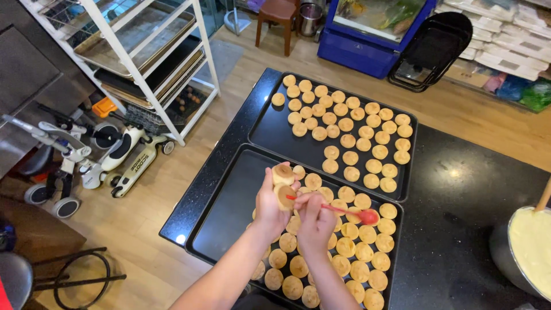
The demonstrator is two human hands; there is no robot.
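Two small round pastry shells (283, 185) are held in the left hand (271, 202), just below the centre of the frame, the fingers closed around them so that one shell sits above the other. A red spoon (344, 211) is gripped in the right hand (314, 221), fingers pinched shut on its handle; the handle end is pointed at the lower shell and the bowl is directed to the right, over the near tray. The two hands are seen close together, almost touching.

Beneath the hands, a black baking tray (229, 201) is laid on a dark stone counter (459, 195), its right half filled with rows of golden pastry rounds (350, 247) and its left half left bare. A second black tray (275, 135) is set just beyond it, toward the upper centre, also loaded with rounds (350, 138) in loose rows.

At the right edge, a metal bowl of pale yellow cream (531, 247) is partly shown, with a wooden handle (544, 195) standing in it. In the upper left, a white rack (143, 63) stacked with trays is seen on the wooden floor, with children's scooters (109, 155) parked beside it. A blue display chest (373, 34) and stacked black trays (433, 51) are visible along the top.
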